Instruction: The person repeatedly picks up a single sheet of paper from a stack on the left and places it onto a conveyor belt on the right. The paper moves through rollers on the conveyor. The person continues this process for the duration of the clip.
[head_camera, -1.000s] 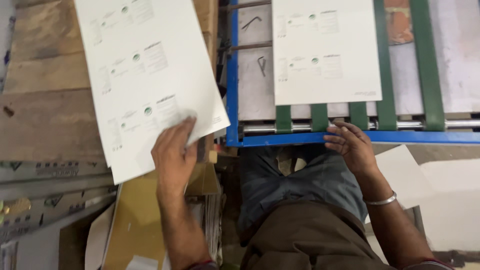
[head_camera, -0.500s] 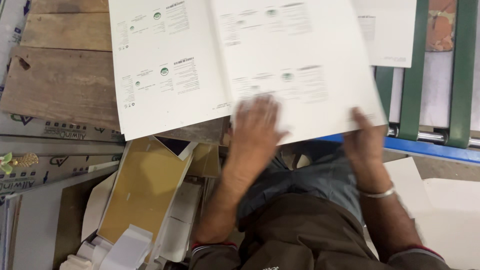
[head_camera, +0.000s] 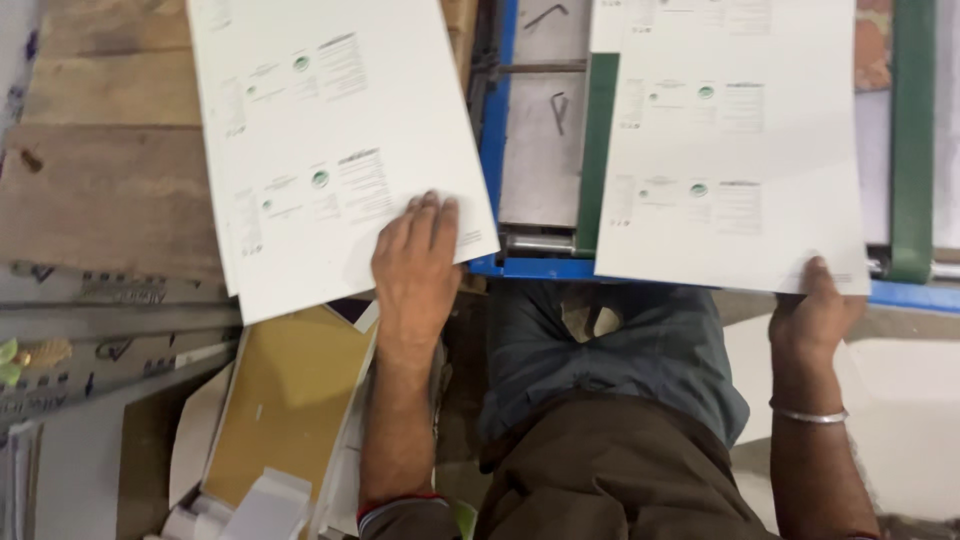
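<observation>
1. At the far left we see grey boards (head_camera: 90, 330) lying flat, and above them the worn wooden table (head_camera: 100, 170) that carries the work.
2. Below that, a yellow-brown folder-like sheet (head_camera: 285, 400) lies among loose white offcuts (head_camera: 260, 500).
3. On the table lies a stack of white printed sheets (head_camera: 330, 140), tilted a little, its lower corner hanging past the table edge.
4. Our left hand (head_camera: 415, 265) rests flat on that stack's lower right corner, fingers stretched out and open, pressing rather than gripping. Half a second ago this hand was a blur in mid-air under two overlapping sheets; now it is down on the stack.
5. Between the hands runs the blue frame (head_camera: 495, 110) of a machine with a grey metal bed (head_camera: 540, 150) and a green belt (head_camera: 597, 150).
6. A single white printed sheet (head_camera: 730, 150) now lies apart from the stack, over the belt and frame, so we judge that one sheet is separated and laid on the machine.
7. Our right hand (head_camera: 815, 315), a metal bangle (head_camera: 810, 413) on its wrist, pinches that sheet's lower right corner, the grip closed on the edge.
8. At the far right a second green belt (head_camera: 912, 140) runs upward.
</observation>
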